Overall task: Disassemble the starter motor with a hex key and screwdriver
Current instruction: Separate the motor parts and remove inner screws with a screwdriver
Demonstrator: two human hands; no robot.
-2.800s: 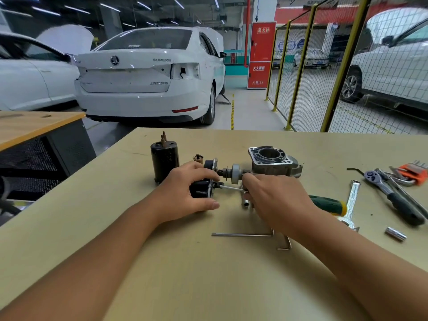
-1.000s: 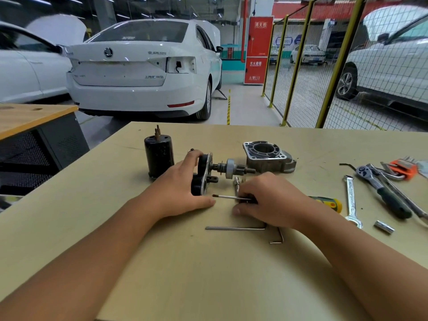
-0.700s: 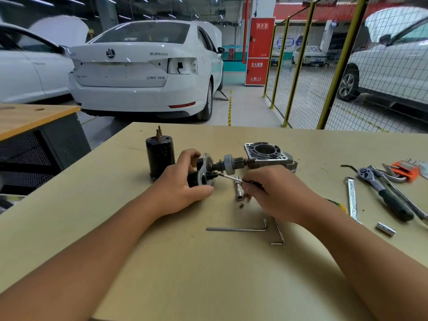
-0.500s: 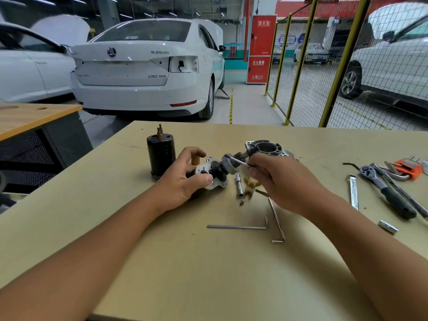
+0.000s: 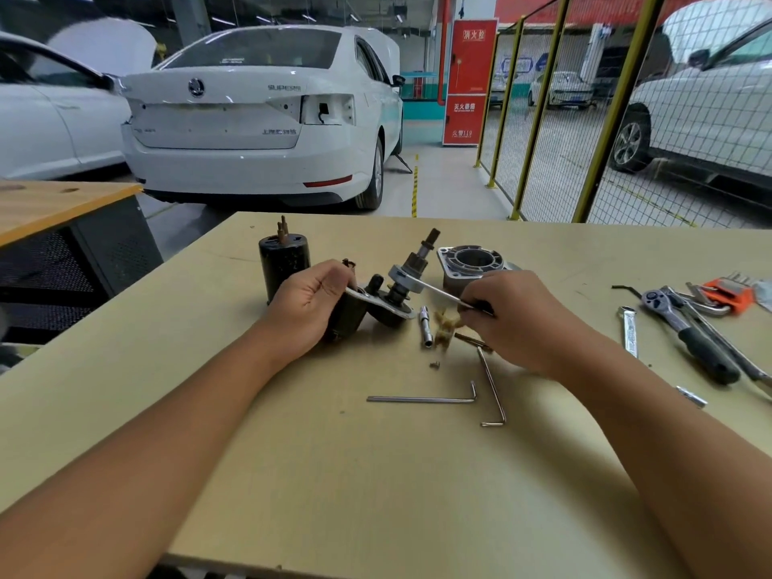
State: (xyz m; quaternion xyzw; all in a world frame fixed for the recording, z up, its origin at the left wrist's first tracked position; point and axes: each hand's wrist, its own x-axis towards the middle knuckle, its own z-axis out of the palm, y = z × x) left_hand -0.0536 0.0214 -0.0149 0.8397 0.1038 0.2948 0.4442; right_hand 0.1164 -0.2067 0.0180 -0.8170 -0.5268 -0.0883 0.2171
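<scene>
The starter motor [image 5: 388,286] lies in pieces on the table [image 5: 376,474], and the part we are working on, the plate with its geared shaft, sits in our left hand [image 5: 311,300], whose grip is clenched round the plate's dark underside. A moment ago that shaft lay level, pointing toward the right; now we have tipped it so it points up and away from us. Our right hand [image 5: 507,311] pinches the screwdriver [image 5: 438,292] by its shank, grip closed on it. The tip, which sat low by the plate a second ago, now rests against the collar on the shaft. We judge this means we are done with the plate's face and are about to pry at a ring or collar, so the drive gear can slide off.

The black motor can [image 5: 284,261] stands upright behind the left hand, and the aluminium nose housing [image 5: 470,265] sits just behind the right. Two hex keys [image 5: 422,398] lie near us, as before; a small socket [image 5: 425,325] and a loose screw [image 5: 435,364] rest between them and the shaft.

Readable writing is all in the background: the white car [image 5: 259,114] carries a Skoda badge and "SUPERB", and the red cabinet [image 5: 468,77] shows "119" under Chinese characters.
</scene>
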